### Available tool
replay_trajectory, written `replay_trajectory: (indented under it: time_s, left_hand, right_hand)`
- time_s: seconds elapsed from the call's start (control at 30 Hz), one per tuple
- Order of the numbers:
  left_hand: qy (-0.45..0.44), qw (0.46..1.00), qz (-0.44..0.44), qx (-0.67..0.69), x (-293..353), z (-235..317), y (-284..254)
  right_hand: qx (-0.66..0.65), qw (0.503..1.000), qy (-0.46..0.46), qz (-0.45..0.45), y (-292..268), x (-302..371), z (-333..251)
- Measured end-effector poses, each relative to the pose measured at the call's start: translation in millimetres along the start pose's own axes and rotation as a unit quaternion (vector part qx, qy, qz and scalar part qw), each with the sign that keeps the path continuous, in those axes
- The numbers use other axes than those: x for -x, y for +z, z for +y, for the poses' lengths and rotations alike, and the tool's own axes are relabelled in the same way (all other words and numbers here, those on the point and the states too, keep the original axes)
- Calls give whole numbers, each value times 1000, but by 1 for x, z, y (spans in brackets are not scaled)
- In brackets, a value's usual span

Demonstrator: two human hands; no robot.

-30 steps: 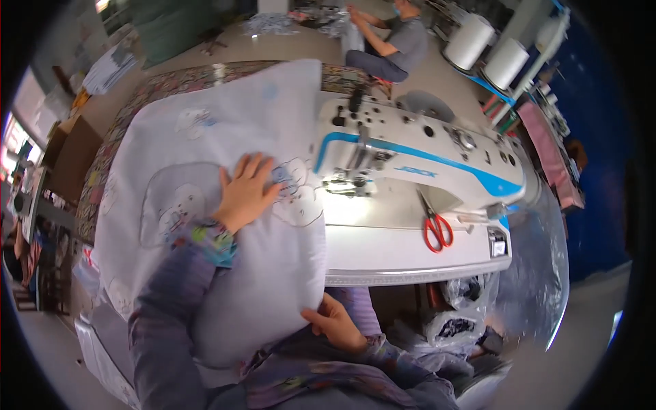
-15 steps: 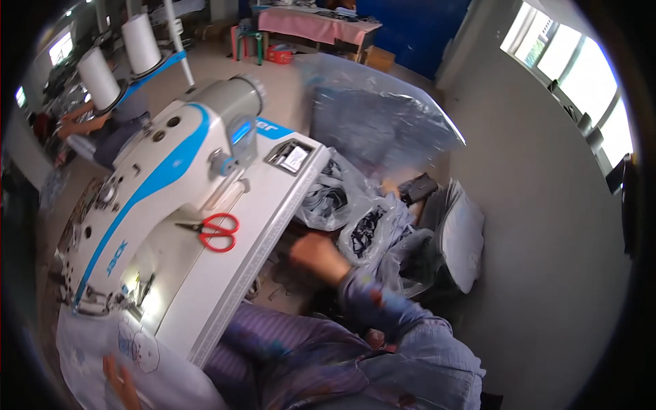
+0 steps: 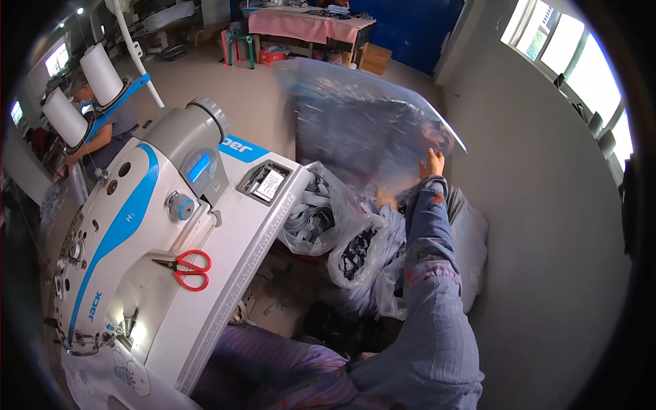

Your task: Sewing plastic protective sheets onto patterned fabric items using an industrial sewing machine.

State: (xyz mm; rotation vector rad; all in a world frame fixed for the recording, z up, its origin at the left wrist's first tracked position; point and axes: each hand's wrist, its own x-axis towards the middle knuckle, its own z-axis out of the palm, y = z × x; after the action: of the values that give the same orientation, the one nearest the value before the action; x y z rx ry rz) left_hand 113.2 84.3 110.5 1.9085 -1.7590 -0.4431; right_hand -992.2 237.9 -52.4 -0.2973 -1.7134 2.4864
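My right hand point(image 3: 432, 164) reaches far forward on an outstretched arm, fingers raised and slightly apart. It is at the lower right part of a large clear plastic sheet point(image 3: 362, 123), smeared by motion; whether the fingers touch it I cannot tell. My left hand is out of the picture. White cloth with a printed cartoon figure point(image 3: 137, 377) lies under the needle end of a white and blue sewing machine point(image 3: 130, 219), whose lamp is lit. Red-handled scissors point(image 3: 193, 270) rest on the machine bed.
Clear bags of grey strips point(image 3: 307, 219) and dark pieces point(image 3: 357, 258) stand on the floor right of the sewing table point(image 3: 232, 287). A pale sack point(image 3: 471, 239) is by the wall. Another person point(image 3: 102, 130) sits behind the thread cones point(image 3: 102, 75). A pink-covered table point(image 3: 301, 26) stands far back.
My right hand has swung from beside the table edge, forward and right to the plastic sheet. My left hand, earlier on the white cloth, has left the picture. The view has shifted.
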Motion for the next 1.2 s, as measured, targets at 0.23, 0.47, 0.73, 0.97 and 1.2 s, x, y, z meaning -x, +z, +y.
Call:
replay_trajectory:
  time_s: [0.23, 0.47, 0.73, 0.97, 1.2]
  left_hand:
    - [32, 999, 13, 0, 14, -37, -5]
    - [43, 999, -15, -28, 22, -79, 8]
    - [-9, 1000, -13, -6, 28, -28, 25]
    - [-53, 997, -39, -35, 32, 15, 22]
    - [-44, 997, -39, -50, 20, 25, 34]
  right_hand:
    - [131, 988, -74, 22, -2, -69, 23]
    - [127, 987, -97, 31, -35, -76, 15]
    - [327, 892, -164, 264, -73, -118, -1]
    - [387, 902, -167, 92, -76, -53, 16]
    - [634, 737, -212, 93, -58, 40, -37]
